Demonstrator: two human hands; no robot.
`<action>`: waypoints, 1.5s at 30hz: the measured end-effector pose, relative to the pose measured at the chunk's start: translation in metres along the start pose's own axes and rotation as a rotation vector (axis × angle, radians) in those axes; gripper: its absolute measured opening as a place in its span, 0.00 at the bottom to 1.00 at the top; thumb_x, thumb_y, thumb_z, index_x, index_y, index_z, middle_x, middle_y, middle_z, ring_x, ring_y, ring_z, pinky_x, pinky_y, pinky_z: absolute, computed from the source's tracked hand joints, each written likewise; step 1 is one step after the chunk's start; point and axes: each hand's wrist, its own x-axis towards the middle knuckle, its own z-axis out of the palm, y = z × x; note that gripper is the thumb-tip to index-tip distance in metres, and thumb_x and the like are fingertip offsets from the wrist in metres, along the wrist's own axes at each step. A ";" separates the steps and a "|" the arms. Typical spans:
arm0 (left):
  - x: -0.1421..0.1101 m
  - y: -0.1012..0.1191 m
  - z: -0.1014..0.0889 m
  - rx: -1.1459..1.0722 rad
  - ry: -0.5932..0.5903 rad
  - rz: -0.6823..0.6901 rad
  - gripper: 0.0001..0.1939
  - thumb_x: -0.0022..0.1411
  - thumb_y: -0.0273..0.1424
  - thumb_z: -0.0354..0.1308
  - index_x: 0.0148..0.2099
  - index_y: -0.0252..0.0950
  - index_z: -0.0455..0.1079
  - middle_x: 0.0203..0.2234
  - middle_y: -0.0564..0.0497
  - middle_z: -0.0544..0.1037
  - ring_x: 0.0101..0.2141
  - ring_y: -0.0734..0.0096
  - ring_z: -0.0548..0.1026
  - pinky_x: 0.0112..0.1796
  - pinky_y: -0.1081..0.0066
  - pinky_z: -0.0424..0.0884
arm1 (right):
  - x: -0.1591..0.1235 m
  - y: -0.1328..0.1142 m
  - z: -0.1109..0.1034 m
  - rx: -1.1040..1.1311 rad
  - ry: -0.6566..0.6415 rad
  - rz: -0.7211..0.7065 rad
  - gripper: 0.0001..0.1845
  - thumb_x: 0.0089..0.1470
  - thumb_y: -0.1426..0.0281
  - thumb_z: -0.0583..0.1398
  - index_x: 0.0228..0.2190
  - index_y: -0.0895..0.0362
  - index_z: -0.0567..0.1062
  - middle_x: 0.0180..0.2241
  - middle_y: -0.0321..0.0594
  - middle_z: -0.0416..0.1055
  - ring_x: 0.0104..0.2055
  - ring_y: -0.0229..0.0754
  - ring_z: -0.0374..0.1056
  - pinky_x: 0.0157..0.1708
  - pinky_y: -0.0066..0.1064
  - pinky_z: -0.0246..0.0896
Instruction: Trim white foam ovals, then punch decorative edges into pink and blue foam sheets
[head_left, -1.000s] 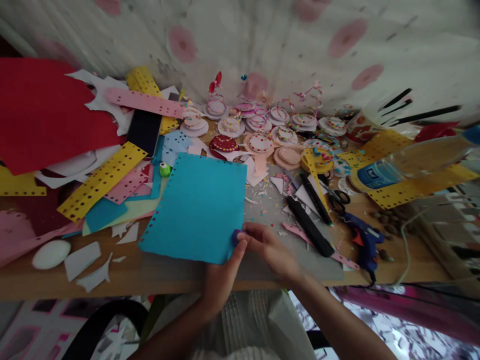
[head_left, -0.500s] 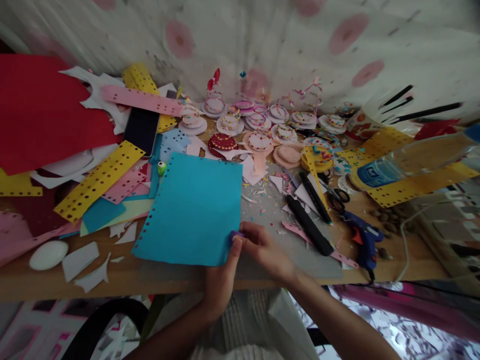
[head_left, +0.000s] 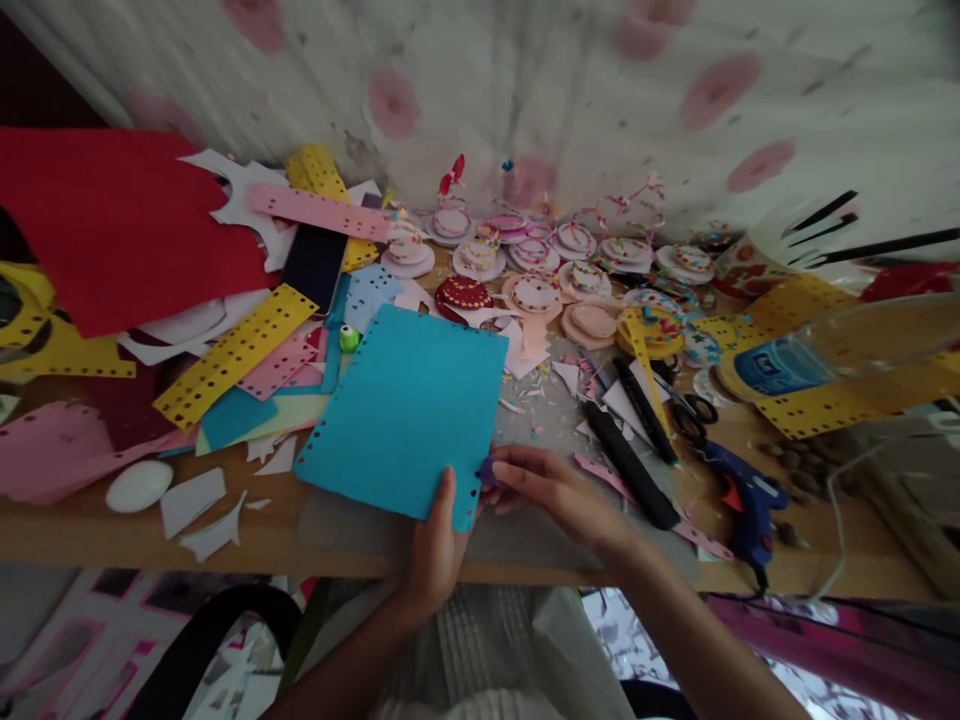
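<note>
A blue sheet (head_left: 409, 405) with punched holes along its left and upper edges is tilted toward me over the desk mat. My left hand (head_left: 441, 540) grips its lower right corner, thumb on top and fingers underneath. Between the thumb and fingers of my right hand (head_left: 536, 482) is a small purple craft punch (head_left: 490, 473), right at the sheet's right edge. A few dark holes show near that lower right corner. The underside of the punch is hidden by my fingers.
Several small decorated paper hats (head_left: 532, 292) line the back. On the right are black markers (head_left: 628, 465), scissors (head_left: 694, 412), a blue glue gun (head_left: 746, 500) and a plastic bottle (head_left: 787, 368). Perforated yellow strips (head_left: 236, 355), red paper (head_left: 142, 220) and a white oval (head_left: 139, 486) lie left.
The purple punch has shifted off the sheet's corner to its right edge, and fresh holes show there. The view has swung slightly left, so everything appears further right.
</note>
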 end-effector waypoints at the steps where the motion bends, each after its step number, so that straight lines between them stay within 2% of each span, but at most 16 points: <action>1: -0.001 0.002 0.003 -0.028 -0.051 -0.008 0.19 0.53 0.47 0.65 0.39 0.38 0.79 0.44 0.47 0.81 0.58 0.48 0.67 0.60 0.51 0.60 | -0.002 -0.001 -0.005 0.011 0.022 -0.001 0.19 0.46 0.55 0.66 0.34 0.57 0.78 0.32 0.40 0.75 0.35 0.41 0.71 0.37 0.33 0.67; 4: -0.005 0.008 0.009 -0.074 -0.211 -0.012 0.22 0.52 0.45 0.65 0.44 0.35 0.78 0.49 0.45 0.78 0.59 0.49 0.66 0.62 0.52 0.57 | -0.006 -0.003 -0.023 0.077 0.133 -0.043 0.18 0.44 0.62 0.68 0.39 0.55 0.78 0.39 0.41 0.76 0.38 0.41 0.71 0.39 0.32 0.67; 7: -0.007 0.011 0.009 -0.061 -0.297 0.009 0.21 0.56 0.42 0.63 0.47 0.33 0.77 0.49 0.43 0.78 0.56 0.50 0.69 0.61 0.52 0.57 | -0.004 -0.005 -0.037 0.164 0.198 -0.082 0.17 0.43 0.66 0.66 0.38 0.56 0.79 0.36 0.40 0.76 0.32 0.37 0.70 0.34 0.27 0.65; 12: -0.006 0.008 0.006 -0.035 -0.308 0.043 0.19 0.57 0.41 0.62 0.46 0.34 0.78 0.47 0.43 0.79 0.52 0.52 0.73 0.58 0.52 0.63 | 0.002 -0.008 -0.040 0.260 0.215 -0.104 0.14 0.48 0.59 0.62 0.30 0.58 0.78 0.31 0.41 0.75 0.29 0.37 0.67 0.30 0.28 0.62; 15: -0.005 0.008 0.007 -0.014 -0.294 0.043 0.19 0.57 0.41 0.62 0.45 0.33 0.78 0.46 0.43 0.80 0.50 0.52 0.75 0.57 0.52 0.64 | 0.002 -0.008 -0.038 0.239 0.264 -0.119 0.11 0.47 0.61 0.63 0.27 0.58 0.77 0.30 0.40 0.74 0.29 0.37 0.66 0.29 0.28 0.60; 18: -0.004 0.009 0.009 -0.008 -0.286 0.043 0.18 0.56 0.41 0.63 0.44 0.34 0.78 0.44 0.44 0.80 0.48 0.52 0.76 0.56 0.52 0.65 | 0.000 -0.008 -0.038 0.231 0.264 -0.112 0.10 0.46 0.64 0.64 0.28 0.58 0.78 0.29 0.38 0.73 0.28 0.36 0.64 0.28 0.27 0.59; 22: -0.004 0.009 0.009 -0.006 -0.277 0.038 0.19 0.55 0.42 0.64 0.43 0.33 0.79 0.43 0.43 0.81 0.46 0.54 0.77 0.54 0.53 0.67 | -0.002 -0.009 -0.039 0.197 0.264 -0.124 0.12 0.47 0.63 0.64 0.33 0.58 0.79 0.29 0.38 0.73 0.26 0.34 0.63 0.25 0.25 0.55; 28: -0.003 0.008 0.008 0.008 -0.270 0.043 0.20 0.55 0.42 0.64 0.43 0.32 0.78 0.42 0.43 0.81 0.45 0.55 0.77 0.53 0.53 0.68 | 0.001 -0.009 -0.036 0.056 0.418 -0.145 0.15 0.40 0.60 0.69 0.26 0.59 0.78 0.20 0.32 0.65 0.22 0.31 0.56 0.20 0.24 0.45; 31: -0.003 0.008 0.007 0.010 -0.267 0.033 0.19 0.55 0.42 0.63 0.43 0.32 0.78 0.42 0.43 0.81 0.45 0.54 0.77 0.54 0.52 0.66 | 0.002 -0.007 -0.035 -0.076 0.486 -0.199 0.17 0.40 0.57 0.68 0.25 0.59 0.77 0.19 0.32 0.62 0.20 0.31 0.51 0.19 0.26 0.40; 34: -0.003 0.007 0.007 0.008 -0.263 0.025 0.19 0.55 0.42 0.63 0.43 0.32 0.78 0.42 0.43 0.81 0.45 0.53 0.77 0.55 0.52 0.65 | 0.003 -0.005 -0.035 -0.179 0.550 -0.266 0.18 0.41 0.56 0.68 0.28 0.58 0.79 0.22 0.34 0.66 0.21 0.33 0.52 0.19 0.27 0.42; 38: -0.003 0.007 0.006 -0.019 -0.277 0.024 0.19 0.56 0.41 0.62 0.42 0.32 0.78 0.41 0.42 0.81 0.45 0.52 0.77 0.55 0.52 0.64 | 0.005 -0.006 -0.034 -0.228 0.611 -0.287 0.18 0.39 0.55 0.69 0.21 0.57 0.75 0.19 0.33 0.64 0.21 0.33 0.51 0.19 0.26 0.43; 43: -0.003 0.013 0.004 -0.062 -0.392 -0.024 0.22 0.57 0.44 0.58 0.44 0.30 0.78 0.45 0.40 0.79 0.49 0.49 0.74 0.56 0.52 0.61 | 0.009 -0.008 -0.035 -0.249 0.606 -0.308 0.20 0.41 0.54 0.68 0.30 0.58 0.80 0.28 0.40 0.74 0.24 0.37 0.59 0.20 0.27 0.50; 45: -0.003 0.016 0.003 -0.094 -0.423 -0.043 0.24 0.58 0.45 0.56 0.46 0.30 0.77 0.45 0.40 0.79 0.49 0.50 0.74 0.56 0.53 0.61 | 0.009 -0.009 -0.035 -0.250 0.625 -0.303 0.19 0.40 0.54 0.68 0.25 0.58 0.80 0.23 0.37 0.70 0.22 0.35 0.56 0.20 0.27 0.47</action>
